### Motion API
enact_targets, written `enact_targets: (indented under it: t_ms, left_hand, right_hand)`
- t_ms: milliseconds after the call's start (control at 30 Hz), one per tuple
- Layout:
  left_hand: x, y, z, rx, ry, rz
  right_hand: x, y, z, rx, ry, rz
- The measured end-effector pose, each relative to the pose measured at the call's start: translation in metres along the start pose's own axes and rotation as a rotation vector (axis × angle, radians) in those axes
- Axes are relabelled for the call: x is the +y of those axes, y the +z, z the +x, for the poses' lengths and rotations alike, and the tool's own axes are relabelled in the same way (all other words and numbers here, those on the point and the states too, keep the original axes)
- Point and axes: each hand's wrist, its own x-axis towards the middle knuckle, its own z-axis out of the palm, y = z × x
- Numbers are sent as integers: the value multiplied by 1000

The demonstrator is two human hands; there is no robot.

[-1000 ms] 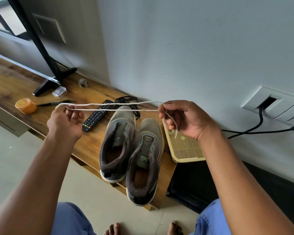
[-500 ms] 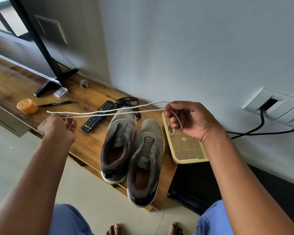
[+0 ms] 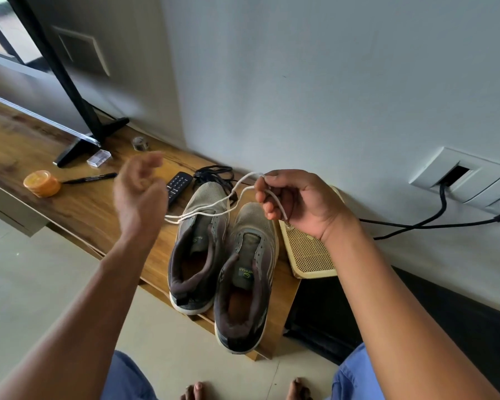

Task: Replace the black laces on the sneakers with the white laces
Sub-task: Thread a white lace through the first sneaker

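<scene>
white lace [image 3: 214, 204]: white
left sneaker [image 3: 197, 249]: grey-brown upper, dark brown collar, off-white sole
right sneaker [image 3: 244, 281]: same grey-brown, green logo on tongue
black laces [image 3: 214, 171]: black
remote control [image 3: 178, 184]: black
marker pen [image 3: 90, 178]: black
round tub [image 3: 42, 183]: orange
mesh tray [image 3: 308, 252]: cream, fine perforated grid
wooden bench [image 3: 78, 209]: warm brown grain
wall [image 3: 329, 82]: pale grey

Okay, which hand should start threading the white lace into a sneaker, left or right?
Probably the right hand: it pinches the white lace near its end, just above the toes of the two sneakers. The left hand is blurred, so its grip is unclear; it suits steadying a shoe.
</scene>
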Motion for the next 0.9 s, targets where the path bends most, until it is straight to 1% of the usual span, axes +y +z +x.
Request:
enact_targets:
  t_ms: [67, 100, 133, 200, 267, 467, 600, 667, 900]
  left_hand:
    - [7, 15, -12, -306, 149, -142]
    - [11, 23, -19, -434, 192, -202]
    - [12, 31, -26, -520, 221, -233]
    - [13, 43, -38, -622, 250, -239]
    - [12, 48, -40, -678, 249, -242]
    - [10, 40, -27, -768, 249, -228]
    - [2, 35, -19, -753, 214, -200]
    - [-1, 34, -17, -718, 202, -183]
    - [-9, 30, -8, -484, 128, -180]
  right_hand:
    - [2, 6, 3, -2, 8, -22]
    - [4, 8, 5, 0, 16, -35]
    - [5, 10, 7, 0, 26, -48]
    - [8, 14, 9, -5, 41, -64]
    - [9, 16, 9, -10, 44, -71]
    - [9, 10, 9, 16, 89, -80]
    - [7, 8, 7, 53, 106, -68]
    - [7, 8, 7, 65, 112, -68]
    - [11, 1, 9, 187, 58, -80]
